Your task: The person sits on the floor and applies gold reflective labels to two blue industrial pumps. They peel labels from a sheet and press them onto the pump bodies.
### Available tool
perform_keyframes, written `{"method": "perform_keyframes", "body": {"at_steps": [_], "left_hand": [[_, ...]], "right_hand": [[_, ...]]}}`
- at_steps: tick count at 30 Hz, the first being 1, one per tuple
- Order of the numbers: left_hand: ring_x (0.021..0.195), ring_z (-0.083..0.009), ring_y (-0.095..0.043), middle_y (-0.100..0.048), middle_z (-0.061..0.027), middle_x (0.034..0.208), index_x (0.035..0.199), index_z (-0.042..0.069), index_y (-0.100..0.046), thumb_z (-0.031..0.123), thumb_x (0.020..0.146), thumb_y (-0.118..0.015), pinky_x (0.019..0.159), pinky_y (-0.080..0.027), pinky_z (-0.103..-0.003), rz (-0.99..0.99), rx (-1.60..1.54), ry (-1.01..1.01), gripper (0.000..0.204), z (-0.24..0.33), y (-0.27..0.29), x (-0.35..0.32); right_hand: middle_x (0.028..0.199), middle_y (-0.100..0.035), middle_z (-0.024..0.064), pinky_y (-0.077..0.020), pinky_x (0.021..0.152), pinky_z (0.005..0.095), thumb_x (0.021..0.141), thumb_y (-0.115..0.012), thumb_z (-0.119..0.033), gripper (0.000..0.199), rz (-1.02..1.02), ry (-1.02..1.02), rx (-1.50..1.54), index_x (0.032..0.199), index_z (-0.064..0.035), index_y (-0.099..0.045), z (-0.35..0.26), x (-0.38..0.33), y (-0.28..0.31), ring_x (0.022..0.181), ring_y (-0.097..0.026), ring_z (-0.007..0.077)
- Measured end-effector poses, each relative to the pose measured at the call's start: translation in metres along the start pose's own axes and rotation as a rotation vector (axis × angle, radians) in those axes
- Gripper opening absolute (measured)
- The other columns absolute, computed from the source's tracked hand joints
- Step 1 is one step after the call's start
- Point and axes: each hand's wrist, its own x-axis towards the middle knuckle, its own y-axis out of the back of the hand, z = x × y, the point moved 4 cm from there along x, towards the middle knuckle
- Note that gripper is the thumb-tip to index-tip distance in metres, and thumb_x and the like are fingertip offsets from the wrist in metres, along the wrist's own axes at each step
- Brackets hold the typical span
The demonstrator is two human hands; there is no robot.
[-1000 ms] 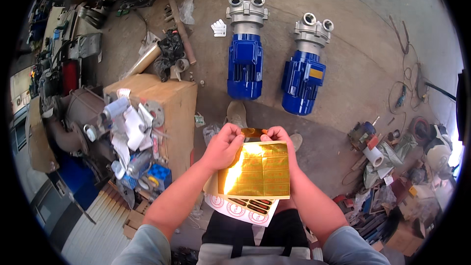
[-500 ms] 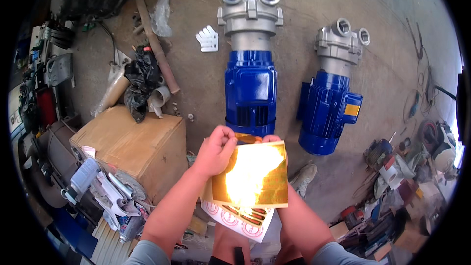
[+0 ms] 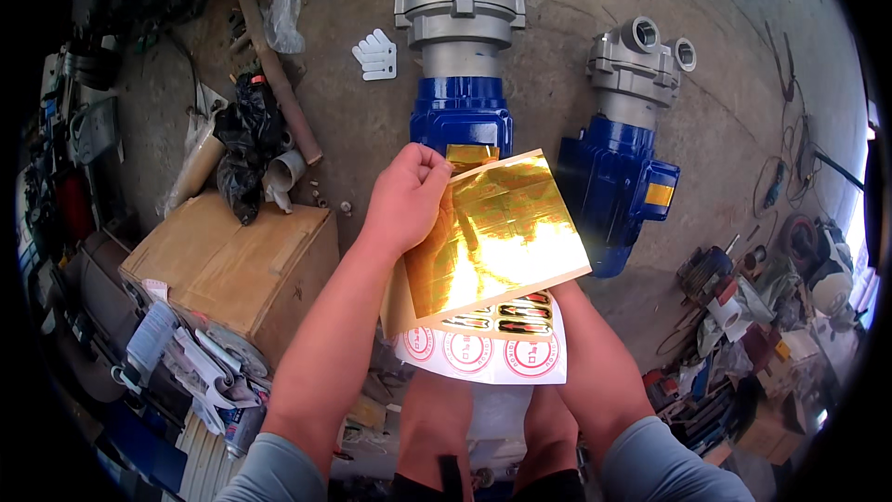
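Cardboard box [image 3: 223, 256] at left, contents hidden.
Left hand [image 3: 407, 197] pinches gold label [image 3: 472, 155], shiny sheet [image 3: 502, 232] just right; can't tell hidden right hand's grip.

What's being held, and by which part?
The left hand seemingly pinches a gold sticker by its left end; the right hand is hidden behind the gold sheet.

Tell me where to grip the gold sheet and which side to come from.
Probably pinch the gold sheet by its right edge, coming from the right: that edge runs straight and uncovered, while the left hand crowds the upper left corner and the white sheet shows below. The right hand is hidden.
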Motion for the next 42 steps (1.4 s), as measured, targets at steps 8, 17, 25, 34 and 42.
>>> {"method": "perform_keyframes", "body": {"at_steps": [8,17,25,34,42], "left_hand": [[0.077,-0.0058,-0.062,-0.071,0.0007,0.085,0.106,0.005,-0.066,0.020,0.109,-0.067,0.074,-0.051,-0.027,0.027,-0.071,-0.007,0.016,-0.013,-0.002,0.012],[0.082,-0.0104,-0.069,-0.076,-0.0046,0.088,0.104,0.003,-0.067,0.021,0.105,-0.071,0.079,-0.056,-0.031,0.065,-0.130,0.030,0.018,-0.014,-0.007,0.014],[0.084,-0.0149,-0.071,-0.077,-0.0070,0.091,0.105,0.003,-0.067,0.022,0.105,-0.070,0.083,-0.057,-0.033,0.082,-0.091,0.029,0.019,-0.015,-0.006,0.013],[0.084,-0.0151,-0.072,-0.077,-0.0073,0.092,0.106,0.003,-0.067,0.022,0.105,-0.070,0.082,-0.057,-0.033,0.076,-0.109,0.036,0.020,-0.017,-0.006,0.014],[0.083,-0.0151,-0.072,-0.078,-0.0076,0.091,0.105,0.003,-0.067,0.023,0.105,-0.070,0.082,-0.057,-0.033,0.081,-0.099,0.027,0.020,-0.020,-0.006,0.015]], "right_hand": [[0.119,-0.076,0.0131,-0.0672,0.084,0.0360,0.111,-0.064,-0.025,0.032,0.094,0.066,-0.063,0.134,-0.0019,-0.065,-0.003,0.011,-0.003,0.103,-0.078,0.0225],[0.121,-0.073,0.0141,-0.0641,0.087,0.0382,0.108,-0.067,-0.029,0.039,0.125,0.103,-0.120,0.136,-0.0020,-0.062,-0.004,0.012,-0.001,0.107,-0.075,0.0248],[0.123,-0.070,0.0150,-0.0614,0.091,0.0403,0.105,-0.070,-0.034,0.046,0.143,0.128,-0.163,0.138,-0.0021,-0.060,-0.003,0.017,-0.006,0.110,-0.072,0.0268],[0.125,-0.067,0.0160,-0.0583,0.095,0.0425,0.103,-0.073,-0.038,0.054,0.204,0.170,-0.230,0.140,-0.0022,-0.058,-0.002,0.018,-0.010,0.114,-0.069,0.0290],[0.127,-0.065,0.0169,-0.0555,0.098,0.0446,0.100,-0.076,-0.043,0.061,0.290,0.235,-0.359,0.141,-0.0023,-0.056,-0.002,0.022,-0.017,0.117,-0.066,0.0310]]}}
